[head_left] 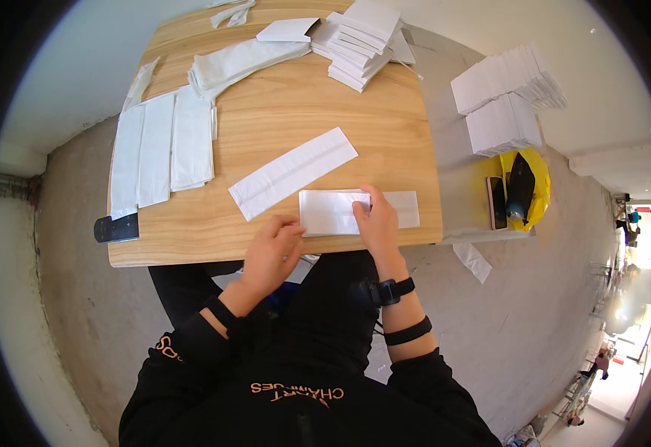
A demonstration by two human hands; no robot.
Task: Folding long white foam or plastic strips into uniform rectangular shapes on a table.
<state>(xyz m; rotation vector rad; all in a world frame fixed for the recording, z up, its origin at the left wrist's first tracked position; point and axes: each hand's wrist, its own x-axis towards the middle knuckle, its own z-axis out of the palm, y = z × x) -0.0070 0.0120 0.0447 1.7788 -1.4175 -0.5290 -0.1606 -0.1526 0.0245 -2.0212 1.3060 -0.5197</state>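
Note:
A folded white paper sleeve [330, 211] lies near the front edge of the wooden table. My right hand [380, 223] closes on its right part, thumb and forefinger pressing the paper. From beneath that hand a pale white strip [406, 208] sticks out to the right. My left hand [272, 252] is by the sleeve's lower left corner, fingers loosely bent and apart, with nothing visible in them. Another long white paper sleeve [293, 173] lies slantwise just beyond, creased along its length.
Flat white sleeves [155, 153] lie in overlapping piles on the table's left, above a dark phone-like object [117, 228]. A long bundle [247, 62] and stacked white packets [361, 46] sit at the back. More packets [500, 97], a phone [497, 203] and a yellow bag [540, 190] are right.

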